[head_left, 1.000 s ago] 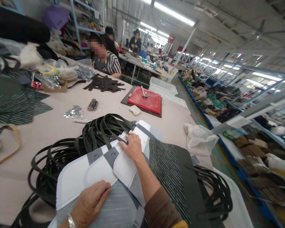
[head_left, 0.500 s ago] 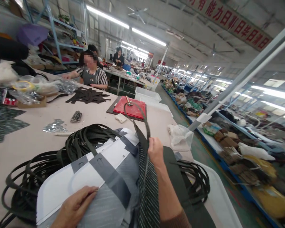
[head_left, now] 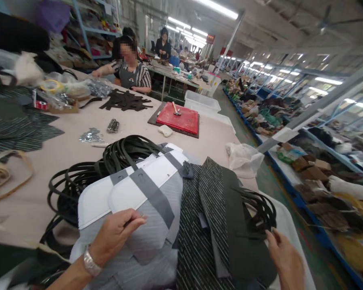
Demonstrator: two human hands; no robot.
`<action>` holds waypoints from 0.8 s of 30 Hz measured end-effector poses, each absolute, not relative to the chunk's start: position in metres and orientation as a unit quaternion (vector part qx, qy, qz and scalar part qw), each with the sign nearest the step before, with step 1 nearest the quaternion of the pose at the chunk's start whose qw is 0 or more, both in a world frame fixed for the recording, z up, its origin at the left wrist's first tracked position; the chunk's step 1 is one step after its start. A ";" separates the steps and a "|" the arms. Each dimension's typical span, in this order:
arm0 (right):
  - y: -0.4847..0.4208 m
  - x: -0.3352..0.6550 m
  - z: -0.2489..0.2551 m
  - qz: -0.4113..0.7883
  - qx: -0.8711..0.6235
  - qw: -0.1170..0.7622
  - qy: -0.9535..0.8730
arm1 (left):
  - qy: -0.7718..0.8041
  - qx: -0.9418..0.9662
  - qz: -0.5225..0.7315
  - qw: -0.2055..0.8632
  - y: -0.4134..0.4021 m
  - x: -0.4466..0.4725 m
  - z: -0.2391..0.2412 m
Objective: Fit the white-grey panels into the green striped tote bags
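Note:
My left hand [head_left: 115,235] rests on the top grey-and-white bag panel [head_left: 145,193] of a stack in front of me, fingers curled with the tips on the fabric. My right hand [head_left: 286,262] is at the lower right, fingers bent at the edge of a dark striped panel pile [head_left: 218,217] and touching black straps [head_left: 257,213] that lie over it. I cannot make out whether it grips a strap. A big heap of black straps [head_left: 109,169] lies to the left of the panels.
A red mat with a hammer [head_left: 178,118] lies further up the table, with dark cut pieces [head_left: 125,100], metal fittings [head_left: 90,136] and bags of parts [head_left: 63,90]. A white bin [head_left: 290,225] is at the right edge. A seated person [head_left: 130,70] works at the far end.
My right hand has laid the lifted striped piece with its strap down on the dark pile and moved to the lower right. My left hand stayed on the grey panel.

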State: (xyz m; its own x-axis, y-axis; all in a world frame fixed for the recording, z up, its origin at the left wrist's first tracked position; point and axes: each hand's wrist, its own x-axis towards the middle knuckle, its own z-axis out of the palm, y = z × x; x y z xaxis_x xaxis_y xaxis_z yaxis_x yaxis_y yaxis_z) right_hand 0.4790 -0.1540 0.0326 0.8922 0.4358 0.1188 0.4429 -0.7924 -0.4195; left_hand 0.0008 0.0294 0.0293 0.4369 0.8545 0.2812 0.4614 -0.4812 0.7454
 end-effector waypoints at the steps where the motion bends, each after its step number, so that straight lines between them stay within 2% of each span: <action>1: -0.147 0.459 0.032 0.029 -0.935 0.253 -0.246 | 0.388 0.815 0.341 0.262 0.028 0.003 0.035; 3: -0.124 0.402 0.039 0.126 -0.862 0.359 -0.335 | 0.334 0.852 0.348 0.202 0.027 0.007 0.043; 5: -0.093 0.335 0.051 0.205 -0.749 0.402 -0.485 | 0.295 0.879 0.337 0.162 0.028 0.010 0.048; 8: -0.054 0.251 0.067 0.234 -0.585 0.392 -0.670 | 0.268 0.902 0.315 0.122 0.029 0.011 0.050; 12: -0.031 0.204 0.070 0.168 -0.480 0.339 -0.791 | 0.262 0.913 0.296 0.107 0.028 0.005 0.049; 16: -0.023 0.198 0.059 0.138 -0.467 0.324 -0.811 | 0.272 0.907 0.290 0.138 0.028 0.000 0.045; 20: -0.014 0.189 0.048 0.157 -0.469 0.356 -0.793 | 0.285 0.894 0.283 0.196 0.033 0.000 0.043; 22: -0.005 0.186 0.040 0.221 -0.500 0.403 -0.734 | 0.285 0.886 0.302 0.205 0.037 0.001 0.045; 24: 0.011 0.190 0.029 0.332 -0.565 0.462 -0.598 | 0.289 0.874 0.323 0.219 0.040 0.000 0.046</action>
